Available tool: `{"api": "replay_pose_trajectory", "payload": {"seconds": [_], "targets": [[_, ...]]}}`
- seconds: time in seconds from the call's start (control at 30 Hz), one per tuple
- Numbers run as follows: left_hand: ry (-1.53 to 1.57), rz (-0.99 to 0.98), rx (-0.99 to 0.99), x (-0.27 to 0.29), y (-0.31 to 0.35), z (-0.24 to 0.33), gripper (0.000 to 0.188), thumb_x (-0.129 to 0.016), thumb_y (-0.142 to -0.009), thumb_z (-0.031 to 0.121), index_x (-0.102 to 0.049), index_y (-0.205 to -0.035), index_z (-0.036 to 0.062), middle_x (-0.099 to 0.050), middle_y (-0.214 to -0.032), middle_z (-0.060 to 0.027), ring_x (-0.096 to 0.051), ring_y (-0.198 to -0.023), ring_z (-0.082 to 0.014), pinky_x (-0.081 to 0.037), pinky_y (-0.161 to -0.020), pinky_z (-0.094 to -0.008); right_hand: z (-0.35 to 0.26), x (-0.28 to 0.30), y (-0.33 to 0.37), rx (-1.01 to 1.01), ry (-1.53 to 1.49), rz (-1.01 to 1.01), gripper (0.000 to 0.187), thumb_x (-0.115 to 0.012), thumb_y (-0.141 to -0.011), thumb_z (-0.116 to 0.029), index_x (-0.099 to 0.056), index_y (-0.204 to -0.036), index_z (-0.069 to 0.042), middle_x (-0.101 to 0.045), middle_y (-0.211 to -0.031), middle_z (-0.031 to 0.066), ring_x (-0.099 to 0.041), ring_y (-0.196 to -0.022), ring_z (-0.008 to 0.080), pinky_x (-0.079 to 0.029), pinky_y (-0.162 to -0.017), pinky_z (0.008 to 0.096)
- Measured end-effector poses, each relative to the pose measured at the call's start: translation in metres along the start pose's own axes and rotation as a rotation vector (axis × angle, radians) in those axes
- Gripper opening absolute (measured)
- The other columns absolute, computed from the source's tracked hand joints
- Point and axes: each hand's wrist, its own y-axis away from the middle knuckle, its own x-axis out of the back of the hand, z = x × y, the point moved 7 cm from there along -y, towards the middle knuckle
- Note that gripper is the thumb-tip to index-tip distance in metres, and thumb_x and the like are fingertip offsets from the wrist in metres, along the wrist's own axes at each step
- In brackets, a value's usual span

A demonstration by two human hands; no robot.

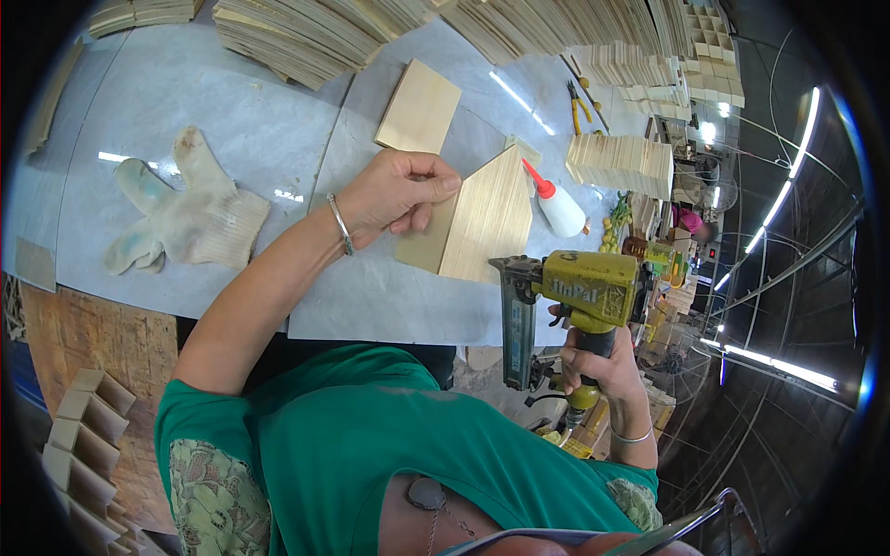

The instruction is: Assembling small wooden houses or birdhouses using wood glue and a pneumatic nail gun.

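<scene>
On the counter (362,301), the wooden piece (489,218), its long axis slanting away rightward, lay just right of our left hand (400,192), the nearer one; whether that curled grip held it, we could not tell. Our right hand (603,366) gripped the nail gun (589,283).

Ylw-grn nail gun (593,278) & pale wood pc. (487,222)
Wood's tip at 1 o'clock; gun at its 4 o'clock, nose to 9.
</scene>
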Motion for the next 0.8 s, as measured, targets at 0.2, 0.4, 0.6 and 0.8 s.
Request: {"api": "replay_pose_trajectory", "payload": {"seconds": [0.2,0.4,0.6,0.8], "targets": [[0.013,0.065,-0.004,-0.0018,0.0017,0.0003,0.019,-0.064,-0.091,0.019,-0.066,-0.097,0.0013,-0.056,-0.062,0.0014,-0.047,-0.044,-0.0025,-0.03,-0.034,-0.017,-0.0017,-0.0019,0.0002,0.022,-0.008,-0.015,0.013,-0.063,-0.079,0.008,-0.053,-0.086,0.005,-0.056,-0.063,0.0066,-0.056,-0.049,0.0129,-0.049,-0.046,0.0297],[0.017,0.083,0.001,-0.001,0.0014,0.0012,0.018,-0.065,-0.091,0.018,-0.066,-0.097,0.0014,-0.055,-0.061,0.0018,-0.047,-0.044,-0.0026,-0.03,-0.033,-0.0172,0.001,0.0,-0.0001,0.013,-0.009,-0.009,0.023,-0.062,-0.078,0.009,-0.051,-0.098,0.005,-0.055,-0.067,0.0068,-0.057,-0.049,0.0139,-0.05,-0.046,0.0306],[0.013,0.057,0.022,-0.001,-0.0009,0.0006,0.018,-0.064,-0.091,0.018,-0.066,-0.097,0.0019,-0.054,-0.059,0.0021,-0.047,-0.045,-0.0024,-0.03,-0.034,-0.0172,-0.0029,-0.0035,0.0009,0.028,-0.027,-0.009,0.021,-0.061,-0.079,0.009,-0.051,-0.097,0.005,-0.055,-0.066,0.0077,-0.057,-0.049,0.015,-0.05,-0.046,0.0314],[0.004,0.049,-0.019,-0.0033,0.0067,0.0012,0.021,-0.061,-0.093,0.021,-0.066,-0.101,0.0014,-0.055,-0.062,0.0018,-0.049,-0.046,-0.0027,-0.033,-0.035,-0.0171,0.0016,-0.0003,0.0013,0.001,-0.03,-0.005,0.015,-0.063,-0.08,0.007,-0.052,-0.089,0.004,-0.056,-0.064,0.0073,-0.057,-0.049,0.0147,-0.049,-0.047,0.0301]]}}
